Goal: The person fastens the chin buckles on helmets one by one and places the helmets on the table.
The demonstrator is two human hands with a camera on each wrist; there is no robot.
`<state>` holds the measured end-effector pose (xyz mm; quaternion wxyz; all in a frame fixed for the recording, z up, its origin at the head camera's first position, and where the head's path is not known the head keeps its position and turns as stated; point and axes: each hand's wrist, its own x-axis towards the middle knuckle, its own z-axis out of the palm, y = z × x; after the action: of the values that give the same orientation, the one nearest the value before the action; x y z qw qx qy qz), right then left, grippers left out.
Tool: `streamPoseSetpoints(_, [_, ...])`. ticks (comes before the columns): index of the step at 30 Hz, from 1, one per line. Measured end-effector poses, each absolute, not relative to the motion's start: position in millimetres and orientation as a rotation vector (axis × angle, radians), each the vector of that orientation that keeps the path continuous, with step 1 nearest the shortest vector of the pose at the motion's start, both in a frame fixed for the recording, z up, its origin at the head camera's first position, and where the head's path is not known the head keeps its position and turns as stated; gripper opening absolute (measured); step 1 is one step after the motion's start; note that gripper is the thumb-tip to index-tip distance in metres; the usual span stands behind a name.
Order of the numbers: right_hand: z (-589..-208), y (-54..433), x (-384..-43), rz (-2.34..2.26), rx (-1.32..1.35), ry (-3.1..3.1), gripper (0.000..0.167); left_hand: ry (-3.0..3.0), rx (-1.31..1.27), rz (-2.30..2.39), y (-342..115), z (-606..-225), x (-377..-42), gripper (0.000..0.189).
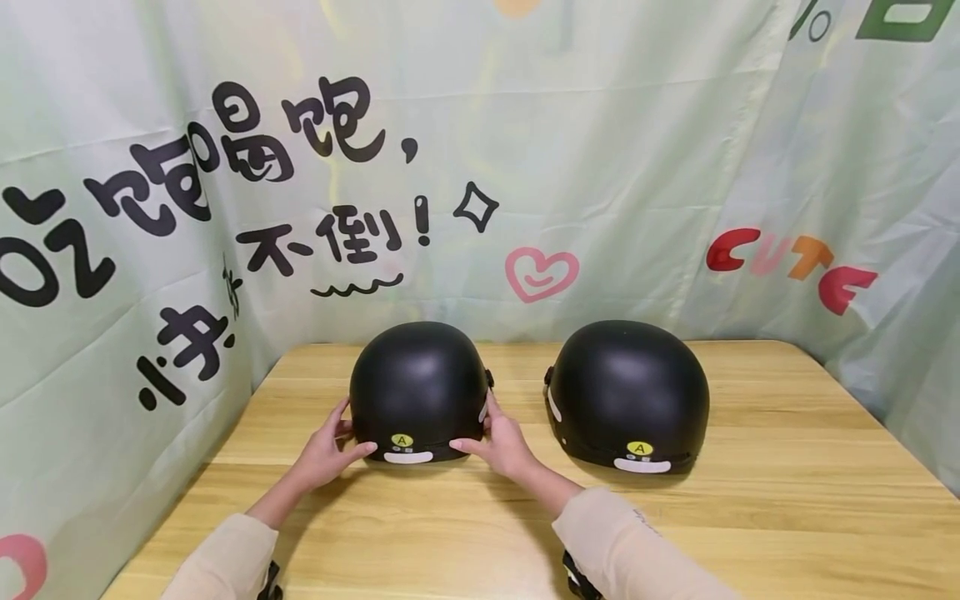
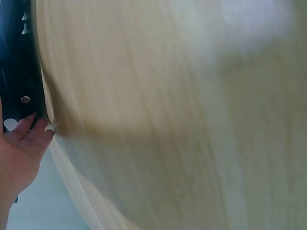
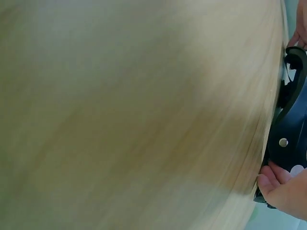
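Observation:
A matte black helmet (image 1: pixel 420 383) sits toward the back left of the wooden table, with a yellow "A" sticker and a pale strip low on the side facing me. My left hand (image 1: pixel 327 450) grips its left lower edge, thumb in front and fingers along the side. On the opposite side, my right hand (image 1: pixel 506 443) holds the right lower edge in the same way. In the left wrist view, fingertips (image 2: pixel 38 132) curl at the helmet's rim near a rivet. The right wrist view shows fingers (image 3: pixel 274 176) tucked at the rim too.
A second black helmet (image 1: pixel 630 396) with a similar sticker stands to the right, a hand's width or more from the first. The wooden table (image 1: pixel 810 500) ends at a printed fabric curtain (image 1: pixel 630 167) behind and at both sides.

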<state>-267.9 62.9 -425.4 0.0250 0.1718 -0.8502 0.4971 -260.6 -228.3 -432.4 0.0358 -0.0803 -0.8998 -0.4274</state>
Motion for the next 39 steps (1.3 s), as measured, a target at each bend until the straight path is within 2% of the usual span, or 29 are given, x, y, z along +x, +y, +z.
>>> streamPoseSetpoints(20, [-416, 60, -263, 1.443, 0.4, -2.673, 0.103, -2.73, -0.273, -1.274, -229, -430, -256, 0.092])
streamPoseSetpoints(39, [-386, 69, -261, 1.436, 0.348, -2.68, 0.096, -2.687, -0.199, -1.197, -227, -398, -253, 0.074])
